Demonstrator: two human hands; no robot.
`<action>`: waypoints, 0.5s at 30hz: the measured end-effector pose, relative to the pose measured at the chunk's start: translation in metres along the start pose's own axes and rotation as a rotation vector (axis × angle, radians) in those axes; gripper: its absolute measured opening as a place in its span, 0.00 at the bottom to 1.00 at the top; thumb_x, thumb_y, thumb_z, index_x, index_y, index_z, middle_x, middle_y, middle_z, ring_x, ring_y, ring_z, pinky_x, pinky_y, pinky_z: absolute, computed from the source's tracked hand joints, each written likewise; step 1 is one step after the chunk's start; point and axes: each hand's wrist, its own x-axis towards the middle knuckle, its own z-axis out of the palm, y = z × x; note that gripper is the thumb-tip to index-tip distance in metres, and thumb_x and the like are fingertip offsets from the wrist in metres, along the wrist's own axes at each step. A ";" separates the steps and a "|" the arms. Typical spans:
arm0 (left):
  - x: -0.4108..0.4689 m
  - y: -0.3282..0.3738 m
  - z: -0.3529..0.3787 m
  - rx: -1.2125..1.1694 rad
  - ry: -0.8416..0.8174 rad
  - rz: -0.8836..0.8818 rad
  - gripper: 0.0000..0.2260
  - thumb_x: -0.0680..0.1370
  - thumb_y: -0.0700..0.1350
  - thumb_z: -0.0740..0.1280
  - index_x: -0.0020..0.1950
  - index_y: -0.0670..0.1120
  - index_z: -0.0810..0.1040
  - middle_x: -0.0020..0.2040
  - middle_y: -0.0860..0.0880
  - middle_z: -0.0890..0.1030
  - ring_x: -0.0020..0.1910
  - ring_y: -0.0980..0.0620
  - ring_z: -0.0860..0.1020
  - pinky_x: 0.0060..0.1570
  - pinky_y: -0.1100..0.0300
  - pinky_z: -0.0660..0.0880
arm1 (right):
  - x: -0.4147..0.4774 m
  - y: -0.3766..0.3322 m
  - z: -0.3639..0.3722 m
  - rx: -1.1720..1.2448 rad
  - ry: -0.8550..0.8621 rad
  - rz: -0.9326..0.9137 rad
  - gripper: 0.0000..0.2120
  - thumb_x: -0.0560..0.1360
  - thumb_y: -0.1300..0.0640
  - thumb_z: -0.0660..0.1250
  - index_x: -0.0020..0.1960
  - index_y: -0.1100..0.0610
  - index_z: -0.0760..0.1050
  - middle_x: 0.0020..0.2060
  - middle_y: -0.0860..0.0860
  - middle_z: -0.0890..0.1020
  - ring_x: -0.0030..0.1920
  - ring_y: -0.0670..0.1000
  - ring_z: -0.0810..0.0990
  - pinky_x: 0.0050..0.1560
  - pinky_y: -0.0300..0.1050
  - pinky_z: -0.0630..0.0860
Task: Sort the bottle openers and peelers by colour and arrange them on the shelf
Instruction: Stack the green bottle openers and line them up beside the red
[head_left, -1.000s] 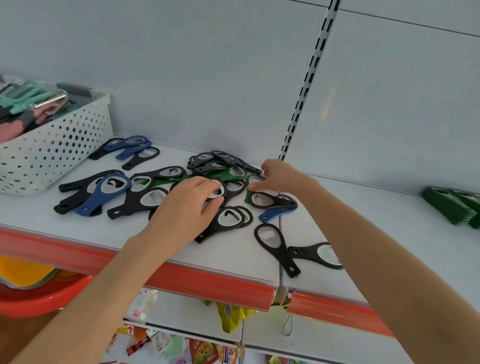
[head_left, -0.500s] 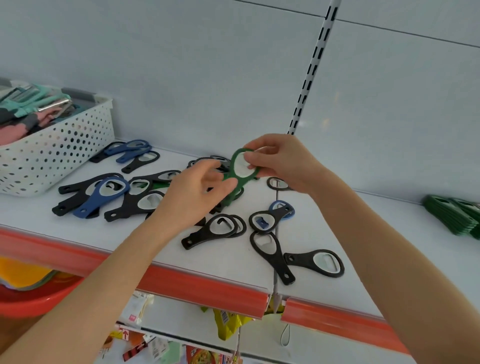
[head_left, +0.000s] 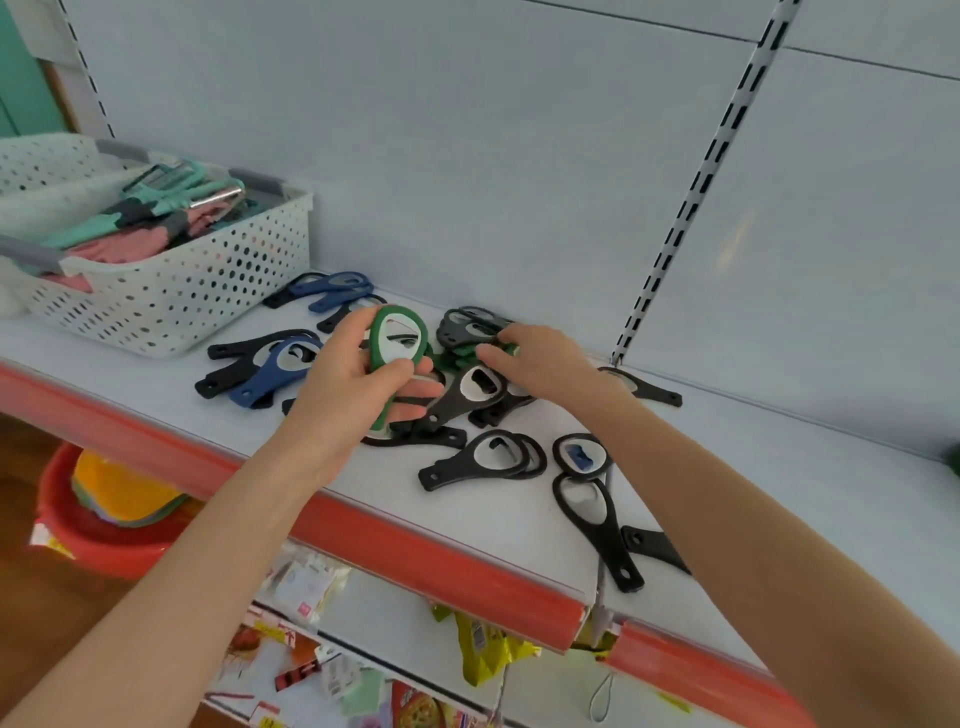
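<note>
Your left hand (head_left: 353, 397) grips one green bottle opener (head_left: 397, 338). Your right hand (head_left: 543, 364) lies at more green openers (head_left: 451, 359); I cannot tell if it holds any. Pinch just one.

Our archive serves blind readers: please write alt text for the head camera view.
A person's left hand holds a green bottle opener above a white shelf while the right hand reaches into a heap of black and green openers. Black and blue openers lie scattered, and a white perforated basket of peelers stands at left.
</note>
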 end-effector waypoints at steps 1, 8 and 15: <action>0.001 0.000 -0.001 -0.017 0.005 -0.004 0.15 0.78 0.33 0.59 0.59 0.50 0.70 0.45 0.44 0.81 0.37 0.53 0.83 0.34 0.61 0.80 | 0.001 0.000 -0.002 0.006 -0.017 -0.002 0.23 0.77 0.43 0.58 0.65 0.56 0.71 0.62 0.55 0.76 0.62 0.58 0.73 0.62 0.50 0.69; 0.013 0.000 -0.011 -0.075 -0.024 -0.019 0.13 0.78 0.35 0.60 0.56 0.52 0.72 0.46 0.44 0.81 0.38 0.53 0.83 0.37 0.60 0.81 | -0.003 0.017 -0.013 0.089 -0.070 0.029 0.16 0.71 0.51 0.70 0.57 0.56 0.75 0.58 0.53 0.76 0.57 0.54 0.75 0.56 0.45 0.70; 0.033 -0.002 -0.028 -0.066 -0.170 -0.044 0.10 0.79 0.37 0.60 0.55 0.52 0.73 0.47 0.43 0.81 0.39 0.51 0.83 0.39 0.59 0.81 | -0.020 0.011 -0.013 0.128 -0.005 0.187 0.18 0.70 0.49 0.72 0.56 0.55 0.75 0.51 0.51 0.77 0.54 0.52 0.76 0.54 0.45 0.72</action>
